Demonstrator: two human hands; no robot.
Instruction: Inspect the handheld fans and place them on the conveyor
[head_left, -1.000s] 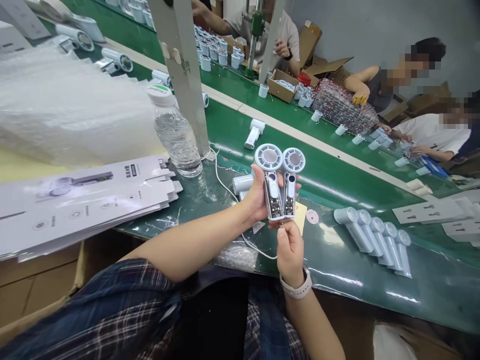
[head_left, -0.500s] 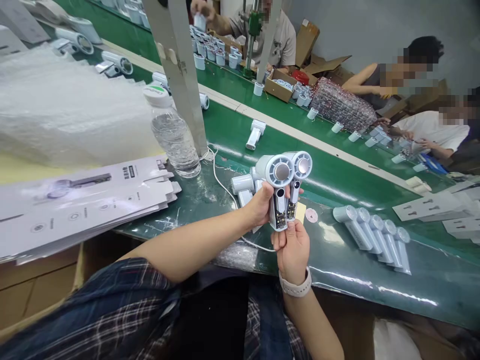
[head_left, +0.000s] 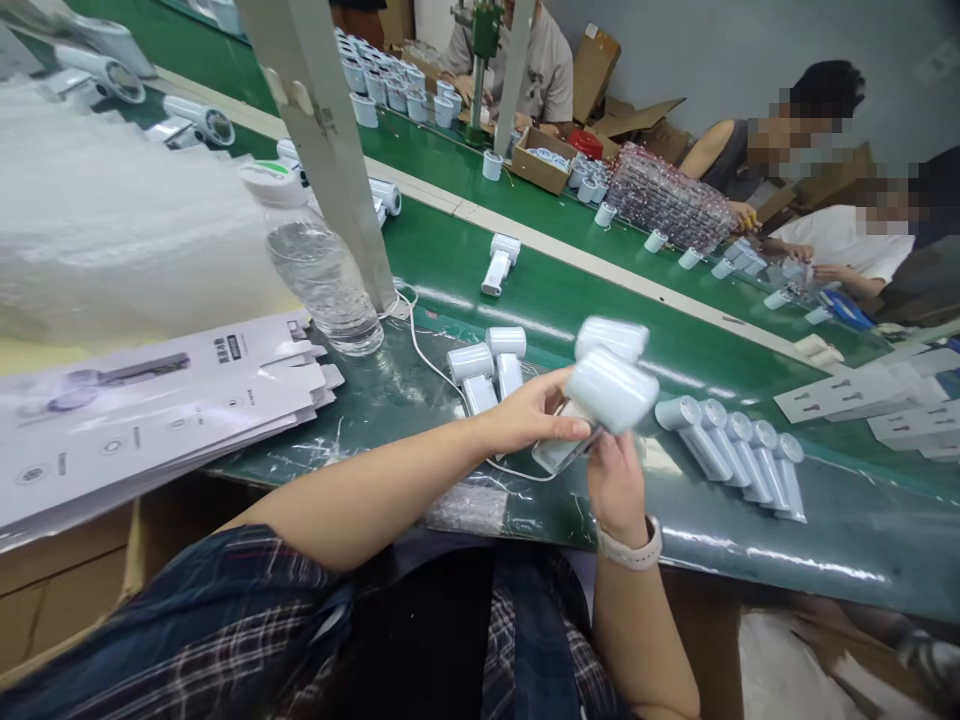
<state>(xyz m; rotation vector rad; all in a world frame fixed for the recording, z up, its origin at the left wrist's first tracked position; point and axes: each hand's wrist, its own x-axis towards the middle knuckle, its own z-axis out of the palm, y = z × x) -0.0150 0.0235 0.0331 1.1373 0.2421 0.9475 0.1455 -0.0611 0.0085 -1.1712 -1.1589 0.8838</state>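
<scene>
Two pale blue handheld fans are held together above the bench, blurred by motion. The nearer handheld fan lies tilted with its barrel-shaped head to the right. Its companion, the farther handheld fan, shows only its head behind it. My left hand is closed round the handles, thumb on top. From below, my right hand grips at the handles near the heads, its fingertips partly hidden. Left of my hands, two more handheld fans lie on the bench, beside a white cable.
A row of several handheld fans lies to the right. At left are a water bottle, flattened printed boxes and stacked bubble wrap. A metal post rises by the green conveyor. Co-workers sit across it.
Both fans have been turned over: their round grilles and the circuit boards in the handles faced me, and now the smooth backs of the heads show. My right hand moved slightly right and up.
</scene>
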